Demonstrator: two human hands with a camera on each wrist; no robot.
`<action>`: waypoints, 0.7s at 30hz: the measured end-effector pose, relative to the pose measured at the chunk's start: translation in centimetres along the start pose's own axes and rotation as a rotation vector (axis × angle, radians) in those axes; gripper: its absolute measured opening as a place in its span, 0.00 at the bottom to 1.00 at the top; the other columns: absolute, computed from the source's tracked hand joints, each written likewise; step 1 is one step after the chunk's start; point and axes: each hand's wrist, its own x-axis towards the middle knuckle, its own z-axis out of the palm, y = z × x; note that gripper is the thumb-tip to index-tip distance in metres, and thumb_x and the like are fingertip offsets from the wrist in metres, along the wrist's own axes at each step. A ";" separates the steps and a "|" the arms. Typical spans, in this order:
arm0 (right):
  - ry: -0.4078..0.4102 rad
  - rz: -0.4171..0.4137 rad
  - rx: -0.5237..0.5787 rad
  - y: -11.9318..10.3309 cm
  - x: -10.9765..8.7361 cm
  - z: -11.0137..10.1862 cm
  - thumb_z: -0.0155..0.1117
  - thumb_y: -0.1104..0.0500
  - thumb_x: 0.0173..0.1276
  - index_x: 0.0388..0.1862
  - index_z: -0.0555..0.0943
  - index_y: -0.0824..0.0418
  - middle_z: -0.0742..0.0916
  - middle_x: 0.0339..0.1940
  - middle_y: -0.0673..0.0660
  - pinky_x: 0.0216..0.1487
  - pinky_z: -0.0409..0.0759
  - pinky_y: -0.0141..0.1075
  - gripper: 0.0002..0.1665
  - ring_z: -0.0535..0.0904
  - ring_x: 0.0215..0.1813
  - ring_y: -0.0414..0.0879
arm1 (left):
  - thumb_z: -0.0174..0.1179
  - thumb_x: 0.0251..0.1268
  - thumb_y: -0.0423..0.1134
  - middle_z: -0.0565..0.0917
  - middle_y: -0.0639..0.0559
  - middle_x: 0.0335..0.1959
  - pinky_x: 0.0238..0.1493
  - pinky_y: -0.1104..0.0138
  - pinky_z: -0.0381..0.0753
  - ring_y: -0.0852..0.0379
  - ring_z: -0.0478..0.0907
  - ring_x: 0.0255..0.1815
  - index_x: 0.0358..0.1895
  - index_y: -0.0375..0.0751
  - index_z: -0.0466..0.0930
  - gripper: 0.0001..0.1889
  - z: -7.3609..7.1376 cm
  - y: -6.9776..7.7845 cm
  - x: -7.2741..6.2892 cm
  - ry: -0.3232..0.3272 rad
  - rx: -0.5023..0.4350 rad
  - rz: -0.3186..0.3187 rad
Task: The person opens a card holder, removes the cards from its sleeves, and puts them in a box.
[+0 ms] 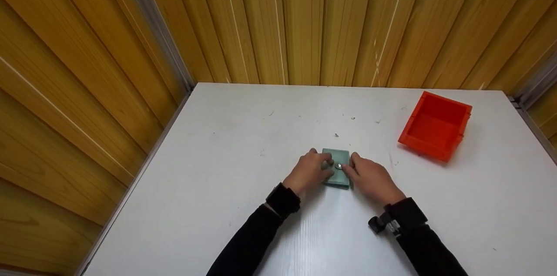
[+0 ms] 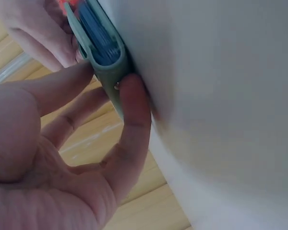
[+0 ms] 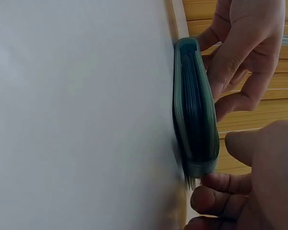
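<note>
A small green card holder (image 1: 340, 179) lies closed on the white table, a round metal snap on its cover strap. My left hand (image 1: 307, 172) grips its left side; in the left wrist view one fingertip presses the rounded spine (image 2: 110, 74) while others reach over the cover. At the opposite edge, my right hand (image 1: 373, 179) has its thumb by the snap and its fingers curled at the side. Seen end-on in the right wrist view, the holder (image 3: 210, 115) shows a stack of bluish sleeves (image 3: 192, 100) between its covers.
A red plastic bin (image 1: 435, 130) stands at the back right of the white table (image 1: 243, 136). Yellow wood-look panels (image 1: 300, 23) rise behind the table and along its left side. Small scuff marks dot the tabletop.
</note>
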 end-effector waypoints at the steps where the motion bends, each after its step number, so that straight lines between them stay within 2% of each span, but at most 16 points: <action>1: -0.001 0.006 -0.008 -0.1 0.0 0.0 0.56 0.47 0.81 0.41 0.69 0.59 0.67 0.23 0.51 0.30 0.61 0.36 0.16 0.67 0.27 0.46 | 0.69 0.69 0.40 0.82 0.45 0.44 0.42 0.68 0.79 0.57 0.77 0.40 0.49 0.44 0.87 0.09 0.1 0.2 0.0 -0.003 0.011 0.004; 5: -0.015 0.029 -0.053 -0.2 0.1 0.3 0.55 0.47 0.82 0.49 0.70 0.62 0.65 0.24 0.51 0.31 0.63 0.38 0.18 0.68 0.29 0.48 | 0.68 0.70 0.41 0.82 0.45 0.45 0.41 0.68 0.78 0.57 0.76 0.38 0.51 0.44 0.86 0.10 0.2 0.5 0.0 -0.009 0.043 0.005; 9: -0.028 0.037 -0.099 -0.2 0.1 0.5 0.53 0.46 0.83 0.56 0.70 0.64 0.64 0.24 0.50 0.32 0.64 0.39 0.22 0.69 0.30 0.49 | 0.68 0.71 0.42 0.82 0.47 0.43 0.40 0.69 0.76 0.58 0.74 0.38 0.52 0.45 0.84 0.11 0.3 0.6 0.0 -0.016 0.036 -0.007; 13: -0.012 0.036 -0.128 -0.3 0.0 0.5 0.52 0.45 0.83 0.51 0.69 0.63 0.64 0.22 0.50 0.30 0.61 0.39 0.21 0.68 0.27 0.48 | 0.69 0.70 0.41 0.84 0.48 0.40 0.37 0.71 0.73 0.60 0.71 0.38 0.52 0.45 0.85 0.12 0.3 0.6 0.0 -0.013 0.022 -0.001; 16: 0.007 0.032 -0.134 -0.4 -0.2 0.6 0.52 0.46 0.82 0.47 0.69 0.62 0.64 0.21 0.50 0.29 0.60 0.38 0.19 0.66 0.25 0.48 | 0.69 0.69 0.41 0.84 0.48 0.40 0.37 0.70 0.73 0.59 0.72 0.38 0.54 0.45 0.84 0.13 0.3 0.5 0.0 -0.010 -0.002 -0.008; 21: 0.031 0.018 -0.107 -0.8 -0.3 0.5 0.53 0.48 0.82 0.47 0.68 0.64 0.64 0.21 0.50 0.29 0.61 0.38 0.19 0.67 0.26 0.48 | 0.71 0.67 0.43 0.84 0.43 0.51 0.49 0.63 0.81 0.54 0.79 0.48 0.66 0.41 0.72 0.28 0.3 0.5 0.1 -0.008 -0.075 -0.108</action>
